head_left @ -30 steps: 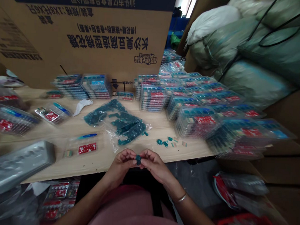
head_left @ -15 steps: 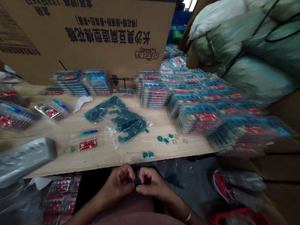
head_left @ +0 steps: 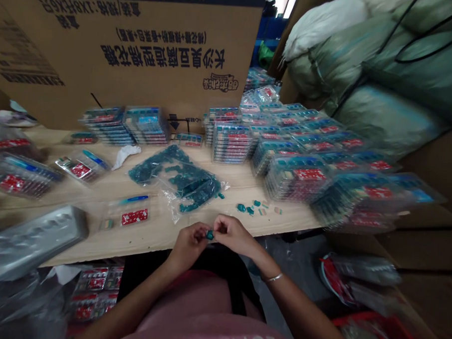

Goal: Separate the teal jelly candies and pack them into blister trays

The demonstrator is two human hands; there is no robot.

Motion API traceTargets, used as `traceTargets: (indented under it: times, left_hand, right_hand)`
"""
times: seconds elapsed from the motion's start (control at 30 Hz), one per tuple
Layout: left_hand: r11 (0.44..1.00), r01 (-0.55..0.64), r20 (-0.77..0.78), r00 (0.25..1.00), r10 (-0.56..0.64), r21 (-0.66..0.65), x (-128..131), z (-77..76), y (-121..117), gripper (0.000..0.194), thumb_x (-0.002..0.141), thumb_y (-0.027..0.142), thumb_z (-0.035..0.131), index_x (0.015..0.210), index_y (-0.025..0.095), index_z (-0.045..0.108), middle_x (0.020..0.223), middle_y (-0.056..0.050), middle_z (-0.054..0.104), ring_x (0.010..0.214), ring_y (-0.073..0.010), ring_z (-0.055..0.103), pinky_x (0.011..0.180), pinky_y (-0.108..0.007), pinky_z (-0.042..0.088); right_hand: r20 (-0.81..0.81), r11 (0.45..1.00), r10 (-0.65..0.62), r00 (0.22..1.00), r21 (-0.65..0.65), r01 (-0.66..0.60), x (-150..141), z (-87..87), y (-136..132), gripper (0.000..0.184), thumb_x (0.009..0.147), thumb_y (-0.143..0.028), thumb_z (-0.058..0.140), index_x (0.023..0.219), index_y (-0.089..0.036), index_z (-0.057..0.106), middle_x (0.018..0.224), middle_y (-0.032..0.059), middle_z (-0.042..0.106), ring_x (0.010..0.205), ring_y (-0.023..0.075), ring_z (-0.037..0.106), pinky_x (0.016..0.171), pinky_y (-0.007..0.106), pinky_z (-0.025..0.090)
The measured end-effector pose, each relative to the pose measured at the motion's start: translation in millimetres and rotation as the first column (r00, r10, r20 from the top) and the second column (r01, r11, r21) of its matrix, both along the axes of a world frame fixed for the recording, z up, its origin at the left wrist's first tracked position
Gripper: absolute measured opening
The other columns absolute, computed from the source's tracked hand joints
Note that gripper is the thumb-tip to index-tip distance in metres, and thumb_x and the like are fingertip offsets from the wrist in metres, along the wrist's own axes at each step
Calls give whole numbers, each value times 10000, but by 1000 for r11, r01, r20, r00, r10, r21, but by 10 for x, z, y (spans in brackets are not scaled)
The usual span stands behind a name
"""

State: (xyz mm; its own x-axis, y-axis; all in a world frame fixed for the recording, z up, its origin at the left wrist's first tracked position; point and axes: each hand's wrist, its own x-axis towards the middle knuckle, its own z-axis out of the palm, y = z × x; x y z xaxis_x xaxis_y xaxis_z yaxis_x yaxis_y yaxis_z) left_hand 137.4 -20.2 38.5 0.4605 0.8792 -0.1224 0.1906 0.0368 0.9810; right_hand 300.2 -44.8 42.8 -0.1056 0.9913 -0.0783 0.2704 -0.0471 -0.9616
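A small teal plastic piece [head_left: 210, 235] is pinched between my left hand [head_left: 188, 245] and my right hand [head_left: 233, 235], just over the table's front edge. Both hands' fingertips close on it, and its exact shape is mostly hidden. Behind the hands lies a clear plastic bag of teal pieces [head_left: 176, 178]. A few small teal and tan pieces [head_left: 251, 209] sit loose on the wood to the right of it. A clear packet with a red label [head_left: 134, 216] lies left of my hands.
Stacks of clear blister packs with red labels [head_left: 296, 177] cover the table's right side. A silver foil bag [head_left: 33, 243] lies at the front left. A large printed cardboard box [head_left: 122, 50] stands behind the table. Bulging sacks [head_left: 364, 80] are piled at the right, and a red basket [head_left: 372, 333] sits below.
My hands have risen from below the table edge to just over it, still holding the teal piece. The two teal pieces seen near the edge are now out of sight around my hands.
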Motion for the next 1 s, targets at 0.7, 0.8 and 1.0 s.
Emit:
traceTargets:
  times: [0.7, 0.8, 1.0]
  left_hand:
    - [585, 483, -539, 837, -90, 651, -47, -303, 287, 215, 899, 274, 478, 1039, 209, 628, 908, -54, 639, 853, -187, 566, 783, -335, 453]
    - [532, 555, -626, 777, -58, 639, -5, -267, 265, 231, 907, 278, 460, 1054, 224, 629, 878, -50, 618, 836, -184, 552, 764, -322, 450]
    - [533, 606, -694, 718, -48, 590, 16, -226, 268, 227, 876, 243, 497, 1059, 207, 626, 889, -68, 602, 866, -207, 554, 771, -338, 465]
  right_hand:
    - [823, 980, -200, 531, 160, 121, 628, -13, 154, 214, 769, -60, 503, 915, -168, 615, 977, 84, 611, 897, 195, 582, 744, 259, 401]
    - [812, 982, -191, 552, 158, 108, 672, -56, 182, 202, 754, -86, 523, 913, -173, 613, 940, 71, 622, 858, 184, 587, 731, 260, 404]
    - [244, 950, -295, 924, 177, 256, 573, -180, 178, 141, 674, -153, 572, 813, -176, 574, 713, -20, 583, 628, 120, 545, 624, 236, 424]
